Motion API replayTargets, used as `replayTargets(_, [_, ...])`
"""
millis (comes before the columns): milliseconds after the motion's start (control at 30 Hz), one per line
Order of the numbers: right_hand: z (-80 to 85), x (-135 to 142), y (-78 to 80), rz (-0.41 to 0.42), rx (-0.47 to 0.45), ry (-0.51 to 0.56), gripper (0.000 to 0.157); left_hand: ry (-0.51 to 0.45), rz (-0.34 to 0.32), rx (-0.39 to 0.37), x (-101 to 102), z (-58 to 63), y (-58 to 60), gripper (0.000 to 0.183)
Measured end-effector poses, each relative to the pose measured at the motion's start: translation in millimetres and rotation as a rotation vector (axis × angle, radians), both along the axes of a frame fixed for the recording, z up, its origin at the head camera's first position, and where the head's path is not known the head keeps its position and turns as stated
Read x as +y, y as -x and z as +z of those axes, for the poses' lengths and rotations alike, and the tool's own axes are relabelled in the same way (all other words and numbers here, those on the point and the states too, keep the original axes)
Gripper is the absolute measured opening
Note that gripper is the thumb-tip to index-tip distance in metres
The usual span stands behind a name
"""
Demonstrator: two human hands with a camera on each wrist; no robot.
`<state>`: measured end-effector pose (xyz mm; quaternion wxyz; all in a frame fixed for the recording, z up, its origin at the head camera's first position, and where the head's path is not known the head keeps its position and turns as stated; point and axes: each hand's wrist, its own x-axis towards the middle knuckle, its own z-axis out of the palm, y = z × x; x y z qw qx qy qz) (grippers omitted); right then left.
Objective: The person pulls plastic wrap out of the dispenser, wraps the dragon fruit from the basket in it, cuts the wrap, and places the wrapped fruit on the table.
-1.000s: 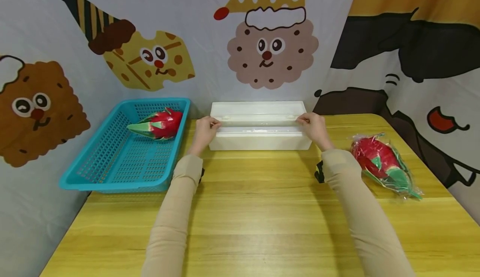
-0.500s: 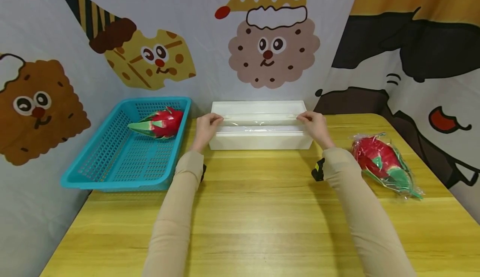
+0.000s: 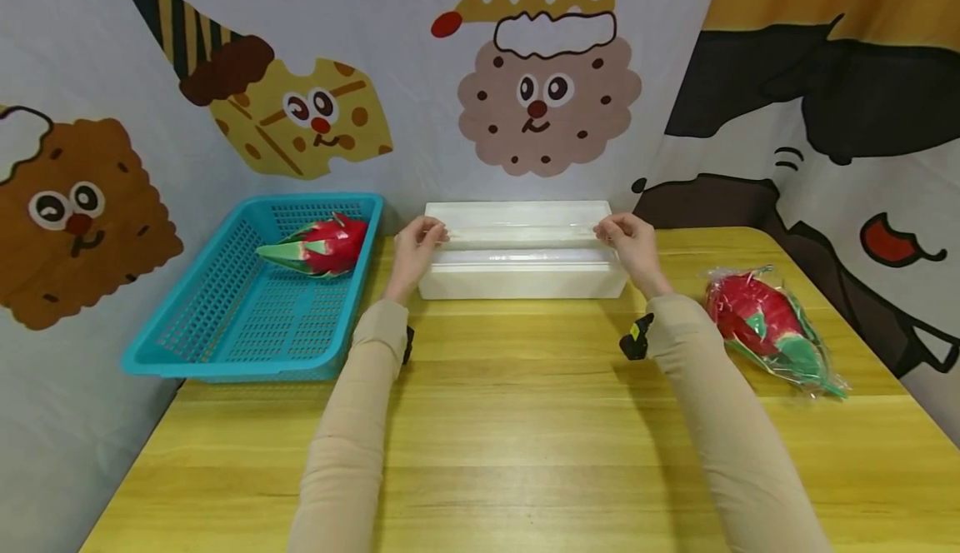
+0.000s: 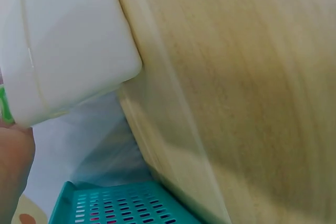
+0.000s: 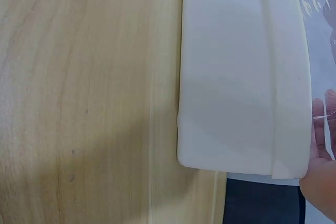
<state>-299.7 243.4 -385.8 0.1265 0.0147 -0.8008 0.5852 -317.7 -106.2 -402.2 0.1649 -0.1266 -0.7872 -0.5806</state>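
A white cling film dispenser [image 3: 521,283] stands at the far side of the table. Clear cling film [image 5: 315,35] rises from it and stretches between both hands. At the dispenser's left end, my left hand [image 3: 412,251] pinches one corner of the film between thumb and fingers. My right hand [image 3: 634,251] pinches the other corner at the right end. Fingers of the right hand show through the film beside the box in the right wrist view. In the left wrist view the box hides most of the left hand, and a small green piece [image 4: 4,104] shows near it.
Left of the dispenser is a blue plastic basket [image 3: 232,370] with a dragon fruit [image 3: 333,246] in it. A film-wrapped dragon fruit [image 3: 765,324] lies on the wooden table [image 3: 517,436] at the right. A cartoon-printed cloth [image 3: 420,120] hangs close behind.
Both hands have risen slightly, lifting the film's edge higher above the dispenser. The basket and both dragon fruits have stayed in place.
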Motion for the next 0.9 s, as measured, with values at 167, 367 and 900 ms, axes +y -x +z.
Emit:
replayTargets(167, [3.6,0.9,-0.4,0.037,0.018,0.113,0.027,-0.074,-0.038,-0.075,-0.5,10.0,-6.0,0.029])
replayTargets(367, [7.5,5.0,0.5,0.066,0.028,0.149,0.028,-0.074,-0.042,-0.079,1.6,32.8,-22.9,0.026])
replayTargets(900, [28.9,5.3,-6.7,0.061,0.042,0.093,0.029,-0.086,0.034,-0.045,-1.8,18.3,2.6,0.027])
